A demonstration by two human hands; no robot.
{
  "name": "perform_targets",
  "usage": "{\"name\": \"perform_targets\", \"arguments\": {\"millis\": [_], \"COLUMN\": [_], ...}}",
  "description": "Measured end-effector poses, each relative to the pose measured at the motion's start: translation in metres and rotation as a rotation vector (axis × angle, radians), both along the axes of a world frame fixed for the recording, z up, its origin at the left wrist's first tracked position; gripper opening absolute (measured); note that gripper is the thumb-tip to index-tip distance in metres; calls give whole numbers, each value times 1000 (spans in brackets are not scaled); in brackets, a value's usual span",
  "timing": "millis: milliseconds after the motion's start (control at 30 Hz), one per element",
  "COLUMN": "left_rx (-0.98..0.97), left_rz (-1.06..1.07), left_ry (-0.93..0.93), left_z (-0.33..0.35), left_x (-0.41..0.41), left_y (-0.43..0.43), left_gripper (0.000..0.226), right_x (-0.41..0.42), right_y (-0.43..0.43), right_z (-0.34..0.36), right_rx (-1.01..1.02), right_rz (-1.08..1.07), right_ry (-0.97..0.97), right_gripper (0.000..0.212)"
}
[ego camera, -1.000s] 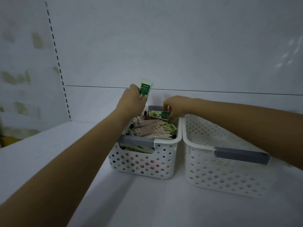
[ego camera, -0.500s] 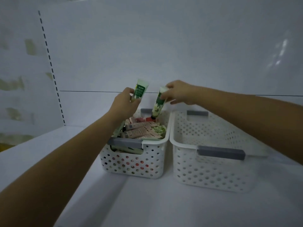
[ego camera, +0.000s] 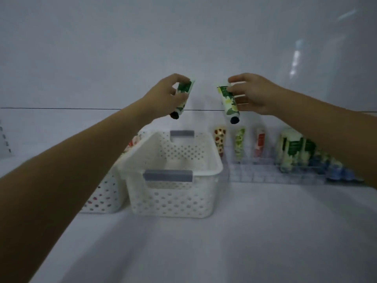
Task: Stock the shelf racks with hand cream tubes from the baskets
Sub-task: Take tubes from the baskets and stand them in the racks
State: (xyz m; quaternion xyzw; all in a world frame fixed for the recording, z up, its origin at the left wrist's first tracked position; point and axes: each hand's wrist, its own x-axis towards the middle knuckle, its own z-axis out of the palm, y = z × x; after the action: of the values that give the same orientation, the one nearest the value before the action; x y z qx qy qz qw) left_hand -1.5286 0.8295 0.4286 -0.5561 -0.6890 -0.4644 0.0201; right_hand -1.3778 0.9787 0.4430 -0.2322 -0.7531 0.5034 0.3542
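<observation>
Lifted since half a second ago: both hands up and away from the baskets, each carrying a tube, with the view swung right to bring the rack into sight.

Left hand (ego camera: 165, 97) raised above the far end of the baskets, arm stretched forward from the lower left, fingers pinched around a green tube (ego camera: 182, 100). Held crimped end up, black cap down, tilted a little to the left. Green label near the top, paler body below.

Right hand (ego camera: 250, 93) at about the same height, arm reaching in from the right edge, fingers and thumb closed on the upper part of a pale tube (ego camera: 228, 103) printed with green leaves. Black cap pointing down, tilted slightly to the right. Both tubes in mid-air, well apart from each other.

Below the hands, an empty white basket (ego camera: 173, 174) with grey handles, perforated walls. Touching or just beside it on the left, a second white basket (ego camera: 102, 199), mostly hidden by the left forearm, coloured tubes showing through its holes.

To the right, on the shelf (ego camera: 224, 242), a clear rack (ego camera: 265, 172) with standing tubes (ego camera: 239, 144) along the back wall: red-spotted, green-leafed, red, then a cluster of green-and-white ones, with blurred blue ones at the far right.
</observation>
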Motion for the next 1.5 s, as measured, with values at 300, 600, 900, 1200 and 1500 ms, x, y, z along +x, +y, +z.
{"name": "perform_targets", "arguments": {"millis": [300,600,900,1200,1500], "left_rx": [-96,-43,-64,22,131], "left_rz": [-107,61,124,31,-320], "left_ry": [-119,-264,-132,-301,-569], "left_z": [-12,-95,-136,-123,-110], "left_x": [120,189,175,174,187], "left_y": [89,143,135,122,112], "left_gripper": [33,35,33,14,8], "right_x": [122,162,166,155,153], "right_y": [60,88,113,116,87], "right_z": [-21,-61,-65,-69,-62], "right_rx": [55,335,602,878,322], "right_rz": [-137,-40,-98,-188,106], "right_ry": [-4,-235,-493,-542,-338], "right_gripper": [40,29,19,33,24]}}
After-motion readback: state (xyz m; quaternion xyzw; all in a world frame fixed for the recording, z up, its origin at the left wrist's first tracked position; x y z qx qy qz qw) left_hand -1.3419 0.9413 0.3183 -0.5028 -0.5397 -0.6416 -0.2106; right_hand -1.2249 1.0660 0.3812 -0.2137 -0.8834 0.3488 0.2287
